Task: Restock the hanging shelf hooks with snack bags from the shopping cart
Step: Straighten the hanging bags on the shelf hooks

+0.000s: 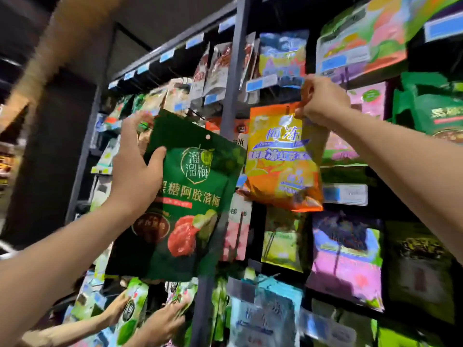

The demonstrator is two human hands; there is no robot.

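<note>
My left hand [135,166] grips a dark green snack bag [183,204] by its upper left edge, thumb on the front, holding it up in front of the hanging shelf. The bag's hang hole shows near its top. My right hand [323,101] pinches the top right corner of an orange and yellow snack bag [283,166], raised against the hooks just right of the grey upright post [233,78]. The hook behind it is hidden. The shopping cart is out of view.
Rows of hanging snack bags fill the rack: a pink and purple bag [348,261] lower right, green bags [436,108] far right. Blue price tags [261,83] line the rails. Another person's hands [160,321] handle green bags at the bottom left.
</note>
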